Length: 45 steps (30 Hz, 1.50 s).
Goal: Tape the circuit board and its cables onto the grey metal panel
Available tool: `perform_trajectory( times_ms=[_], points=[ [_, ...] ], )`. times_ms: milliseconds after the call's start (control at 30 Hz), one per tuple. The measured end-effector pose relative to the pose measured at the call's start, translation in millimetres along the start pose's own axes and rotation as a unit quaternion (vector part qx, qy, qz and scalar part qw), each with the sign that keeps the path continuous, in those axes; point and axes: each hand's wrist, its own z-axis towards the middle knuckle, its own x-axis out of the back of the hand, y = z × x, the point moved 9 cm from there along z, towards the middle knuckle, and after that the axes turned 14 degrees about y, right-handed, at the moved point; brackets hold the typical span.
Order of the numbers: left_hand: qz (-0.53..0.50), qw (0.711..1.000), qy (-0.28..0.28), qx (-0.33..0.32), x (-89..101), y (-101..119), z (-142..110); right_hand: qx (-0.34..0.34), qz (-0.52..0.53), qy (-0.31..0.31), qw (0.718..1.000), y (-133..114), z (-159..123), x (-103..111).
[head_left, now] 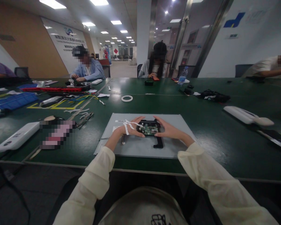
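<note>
Left hand: fingers part-curled, holding the left side of the circuit board in its black frame. I see both over the grey mat. Right hand: fingers part-curled, gripping the right side.

"What sort of place is it?"

"An office, by the rows of ceiling lights, the glass partition and the lettered wall."

"Only an office?"

"Partly an electronics workshop: people sit around a green table bearing loose wires, a blue bin and a bare circuit board."
</note>
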Motion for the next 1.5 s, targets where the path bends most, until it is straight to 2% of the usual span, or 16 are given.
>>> perform_trajectory(
  times_ms=[233, 433, 733, 933, 1067, 1300, 1500],
  points=[
    [0.017, 1.000, 0.002, 0.012, -7.0, -29.4, 27.8, -0.007, 0.007, 0.014, 1.000, 12.4, 17.5, 4.8],
    [0.015, 1.000, 0.007, -0.012, -2.1, -30.1, 41.8, -0.013, 0.013, 0.022, 1.000, 23.5, 34.9, 7.8],
    [-0.022, 0.999, 0.043, -0.010, 3.6, -29.0, 42.5, -0.027, 0.020, 0.039, 0.999, 30.5, 39.8, 8.4],
    [-0.144, 0.985, 0.077, 0.057, 7.3, -44.2, 40.4, -0.053, 0.072, 0.060, 0.994, 29.4, 37.3, 11.0],
    [-0.176, 0.979, 0.087, 0.053, 6.2, -49.3, 41.7, -0.063, 0.088, 0.065, 0.992, 27.8, 37.6, 11.9],
    [-0.137, 0.986, 0.085, 0.045, 5.9, -46.6, 39.4, -0.061, 0.092, 0.071, 0.991, 28.5, 38.4, 11.6],
    [-0.133, 0.988, 0.070, 0.036, 12.0, -30.1, 35.5, -0.061, 0.077, 0.071, 0.993, 38.5, 38.8, 10.3]
  ],
)
